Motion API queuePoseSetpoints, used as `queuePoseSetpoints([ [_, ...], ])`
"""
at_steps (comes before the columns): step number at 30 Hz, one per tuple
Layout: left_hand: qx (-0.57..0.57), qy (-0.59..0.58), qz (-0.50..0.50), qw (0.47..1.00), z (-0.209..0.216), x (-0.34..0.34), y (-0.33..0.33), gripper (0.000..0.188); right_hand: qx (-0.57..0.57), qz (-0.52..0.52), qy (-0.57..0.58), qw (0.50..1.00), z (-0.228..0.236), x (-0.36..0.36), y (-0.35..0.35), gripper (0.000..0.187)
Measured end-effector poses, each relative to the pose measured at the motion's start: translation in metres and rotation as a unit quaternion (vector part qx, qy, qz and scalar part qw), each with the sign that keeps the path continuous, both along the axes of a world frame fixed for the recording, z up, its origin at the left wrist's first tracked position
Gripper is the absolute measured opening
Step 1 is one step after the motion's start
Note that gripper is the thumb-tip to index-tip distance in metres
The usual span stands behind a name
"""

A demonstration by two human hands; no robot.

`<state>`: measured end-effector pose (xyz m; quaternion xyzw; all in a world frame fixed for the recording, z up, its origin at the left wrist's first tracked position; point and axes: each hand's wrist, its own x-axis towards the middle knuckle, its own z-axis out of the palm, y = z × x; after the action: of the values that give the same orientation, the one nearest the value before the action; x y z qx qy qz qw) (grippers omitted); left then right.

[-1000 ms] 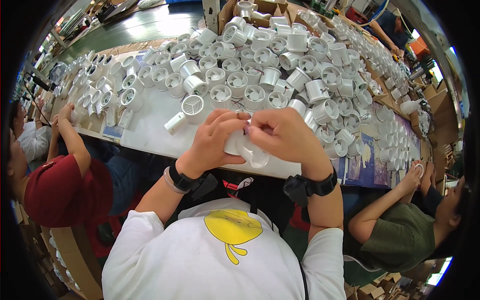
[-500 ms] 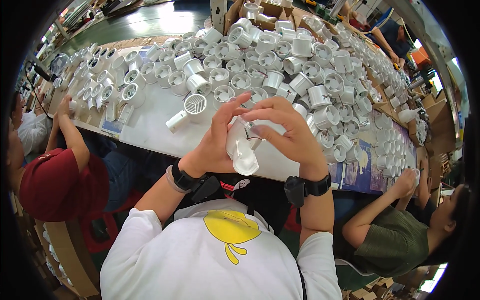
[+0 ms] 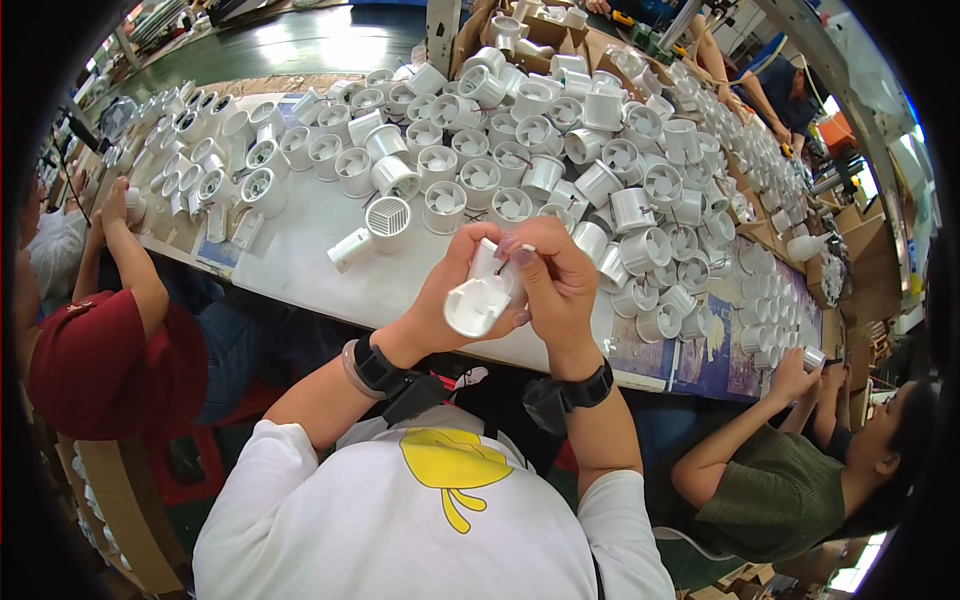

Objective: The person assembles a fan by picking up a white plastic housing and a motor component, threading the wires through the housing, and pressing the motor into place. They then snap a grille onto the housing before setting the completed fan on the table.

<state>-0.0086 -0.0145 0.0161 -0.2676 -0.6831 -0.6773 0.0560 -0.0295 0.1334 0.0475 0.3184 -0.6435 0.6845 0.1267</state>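
Close in front of me, over the near table edge, I hold a white plastic fan housing (image 3: 478,305) whose open, hollow end is turned toward me. My left hand (image 3: 436,300) is wrapped round its left side. On the other side, my right hand (image 3: 560,290) has thumb and fingertips pinched together at its upper part, beside a thin dark wire; whatever lies in that pinch is mostly covered by the fingers. Just beyond my hands, a white housing with a slatted grille and a handle (image 3: 387,222) lies on the table.
A large heap of white round fan housings (image 3: 540,135) covers the far side and right of the white table (image 3: 310,255). More parts (image 3: 215,185) stand at the left. One person in red (image 3: 110,350) works at my left, another in green (image 3: 790,480) at my right. Cardboard boxes (image 3: 870,250) stand far right.
Both hands have come lower and closer together. My right hand has gone from spread, curved fingers above the fan housing to a pinch at its upper part. The housing has tilted, its hollow end showing more.
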Motion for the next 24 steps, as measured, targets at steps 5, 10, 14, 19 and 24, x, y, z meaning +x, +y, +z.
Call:
queuePoseSetpoints([
  [5,-0.055,0.042,0.074,0.995,0.009,-0.002,0.002,0.076,-0.111,0.048,-0.091,0.989,0.000,-0.001,-0.002,0.012],
  [10,-0.014,0.098,0.123,0.987,0.010,-0.007,0.007,0.069,-0.070,0.044,-0.063,0.995,-0.007,-0.010,0.001,0.012],
  [14,-0.007,0.091,0.132,0.987,0.007,-0.009,0.007,0.068,-0.124,0.039,-0.131,0.983,-0.012,-0.009,-0.002,0.012],
  [19,0.001,0.098,0.123,0.988,0.000,-0.011,0.008,0.077,-0.141,0.059,-0.176,0.973,-0.014,-0.009,0.000,0.017],
  [24,0.029,0.086,0.108,0.990,0.002,-0.007,0.009,0.094,-0.185,0.125,-0.268,0.937,-0.009,-0.017,0.004,0.025],
])
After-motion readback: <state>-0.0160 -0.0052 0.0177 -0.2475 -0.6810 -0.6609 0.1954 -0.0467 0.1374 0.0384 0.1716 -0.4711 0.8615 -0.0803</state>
